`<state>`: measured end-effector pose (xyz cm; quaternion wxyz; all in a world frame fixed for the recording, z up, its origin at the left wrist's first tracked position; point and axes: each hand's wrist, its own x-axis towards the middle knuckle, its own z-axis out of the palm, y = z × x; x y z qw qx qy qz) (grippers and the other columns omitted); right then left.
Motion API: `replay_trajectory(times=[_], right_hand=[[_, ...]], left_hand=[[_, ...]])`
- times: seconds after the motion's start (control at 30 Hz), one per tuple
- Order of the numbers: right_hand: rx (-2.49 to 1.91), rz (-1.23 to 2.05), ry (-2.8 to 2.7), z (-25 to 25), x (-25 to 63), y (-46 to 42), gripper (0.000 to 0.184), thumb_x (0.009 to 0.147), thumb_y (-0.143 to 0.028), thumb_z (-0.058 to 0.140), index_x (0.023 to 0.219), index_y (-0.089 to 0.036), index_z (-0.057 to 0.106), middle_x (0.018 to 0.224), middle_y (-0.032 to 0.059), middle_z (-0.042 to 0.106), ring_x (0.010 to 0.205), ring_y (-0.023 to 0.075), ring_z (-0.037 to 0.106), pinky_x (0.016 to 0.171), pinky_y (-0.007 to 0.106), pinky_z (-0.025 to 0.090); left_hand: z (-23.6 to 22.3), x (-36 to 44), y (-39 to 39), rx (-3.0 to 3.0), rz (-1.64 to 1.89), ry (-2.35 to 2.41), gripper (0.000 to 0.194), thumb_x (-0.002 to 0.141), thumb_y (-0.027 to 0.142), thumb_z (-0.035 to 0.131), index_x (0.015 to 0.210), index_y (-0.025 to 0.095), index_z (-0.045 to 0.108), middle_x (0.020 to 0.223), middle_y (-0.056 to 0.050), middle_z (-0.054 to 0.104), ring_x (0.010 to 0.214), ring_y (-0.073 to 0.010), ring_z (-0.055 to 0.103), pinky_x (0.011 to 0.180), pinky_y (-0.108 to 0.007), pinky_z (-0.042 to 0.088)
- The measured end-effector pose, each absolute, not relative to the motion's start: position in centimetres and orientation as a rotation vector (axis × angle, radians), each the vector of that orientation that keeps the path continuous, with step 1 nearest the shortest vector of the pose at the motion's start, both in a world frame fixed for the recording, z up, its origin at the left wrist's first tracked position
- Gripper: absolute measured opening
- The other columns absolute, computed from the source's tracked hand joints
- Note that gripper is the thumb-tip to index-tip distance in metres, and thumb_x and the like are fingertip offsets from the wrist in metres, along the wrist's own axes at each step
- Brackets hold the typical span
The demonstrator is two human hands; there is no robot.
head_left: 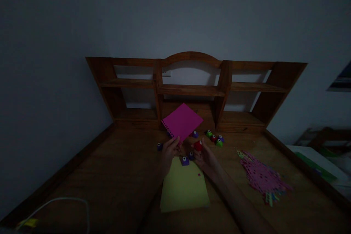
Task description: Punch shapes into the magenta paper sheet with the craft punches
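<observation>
My left hand [170, 149] pinches the lower corner of a magenta sheet of paper [183, 121], held up at a tilt. A row of small notches runs along the sheet's left edge. In my right hand [206, 158] is a small red craft punch [197, 145], gripped between thumb and fingers and apart from the sheet. Below the hands lies a stack of pale yellow paper [185, 190]. A purple punch [185, 160] stands at its top edge, and another dark punch [191, 155] sits close by. One tiny pink scrap [199, 174] rests on the yellow paper.
More punches, such as a green one [219, 142], cluster behind my right hand. A purple punch [159, 146] is left of my left hand. Pink punched strips [261, 175] are heaped at the right. A wooden shelf unit [192, 89] spans the desk's back. A white cable [63, 199] curves front left.
</observation>
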<state>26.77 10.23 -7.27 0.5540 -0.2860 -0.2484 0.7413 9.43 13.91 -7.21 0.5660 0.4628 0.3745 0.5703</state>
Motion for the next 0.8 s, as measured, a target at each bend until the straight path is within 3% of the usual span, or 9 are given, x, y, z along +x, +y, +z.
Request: replay_trajectory(times=[0.07, 0.23, 0.33, 0.47, 0.8], right_hand=[[-0.696, 1.737, -0.586, -7.3, 26.8, 10.2, 0.041, 0.079, -0.056, 0.075, 0.09, -0.016, 0.07, 0.076, 0.0036, 0.065, 0.053, 0.0099, 0.052, 0.049, 0.02, 0.041], [-0.771, 1.548, -0.918, -7.9, 26.4, 10.2, 0.037, 0.08, -0.051, 0.076, 0.088, -0.016, 0.072, 0.066, 0.001, 0.06, 0.048, 0.0081, 0.041, 0.044, 0.021, 0.028], [-0.852, 1.351, -1.071, -8.6, 26.2, 10.1, 0.029, 0.079, -0.043, 0.078, 0.091, -0.017, 0.073, 0.073, 0.0016, 0.062, 0.052, 0.0087, 0.043, 0.048, 0.022, 0.029], [-0.95, 1.28, -1.159, -9.0, 26.2, 10.1, 0.036, 0.071, -0.04, 0.084, 0.098, -0.019, 0.074, 0.068, 0.0008, 0.061, 0.054, 0.0105, 0.047, 0.05, 0.023, 0.031], [-0.984, 1.262, -1.222, -8.4, 26.0, 9.9, 0.038, 0.07, -0.043, 0.084, 0.099, -0.019, 0.074, 0.068, 0.0005, 0.061, 0.053, 0.0108, 0.048, 0.05, 0.022, 0.032]], left_hand=[[-7.0, 9.4, 13.8, 1.01, 1.289, 0.831, 0.042, 0.075, 0.055, 0.07, 0.081, 0.014, 0.066, 0.071, -0.003, 0.062, 0.058, -0.0128, 0.056, 0.059, -0.026, 0.049], [-6.2, 9.5, 13.2, 1.232, 1.24, 0.91, 0.047, 0.081, 0.06, 0.061, 0.073, 0.014, 0.064, 0.069, -0.003, 0.062, 0.062, -0.0145, 0.056, 0.062, -0.025, 0.046], [-6.2, 9.5, 13.1, 1.404, 1.281, 0.969, 0.049, 0.084, 0.059, 0.057, 0.063, 0.015, 0.057, 0.062, -0.001, 0.056, 0.061, -0.0136, 0.052, 0.061, -0.024, 0.041], [-6.5, 9.4, 13.2, 1.54, 1.385, 1.057, 0.047, 0.089, 0.053, 0.054, 0.059, 0.017, 0.047, 0.057, 0.003, 0.046, 0.057, -0.0113, 0.044, 0.056, -0.022, 0.033], [-7.0, 9.5, 12.9, 1.636, 1.379, 1.074, 0.04, 0.09, 0.048, 0.053, 0.065, 0.016, 0.052, 0.06, 0.003, 0.048, 0.06, -0.0119, 0.045, 0.057, -0.022, 0.034]])
